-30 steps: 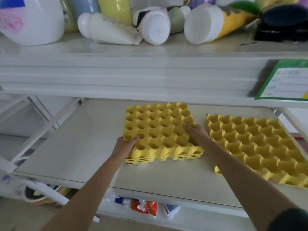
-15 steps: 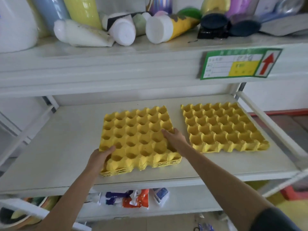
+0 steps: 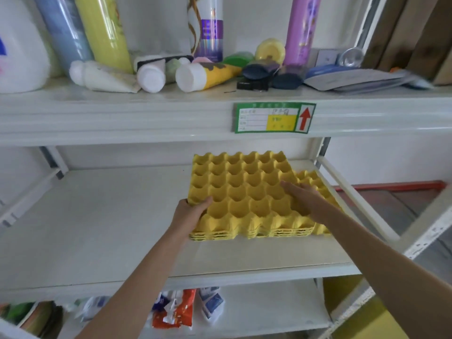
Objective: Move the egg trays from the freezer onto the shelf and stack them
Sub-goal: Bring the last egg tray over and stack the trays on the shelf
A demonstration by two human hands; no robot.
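- You are gripping the near-left corner of the yellow tray stack (image 3: 241,192) with your left hand (image 3: 193,211), fingers curled over its edge.
- Your right hand (image 3: 302,195) is lying flat on the stack's right side, fingers straight and pressing down, not pinching.
- Half a second ago this stack was sitting apart, left of the second tray (image 3: 315,183); now it is covering most of it, leaving only the right edge showing.
- That is putting the trays into one pile on the middle shelf (image 3: 97,216), though you are holding them slightly off square, so the cups are probably not nested yet.
- The shelf label (image 3: 274,117) is hanging above.
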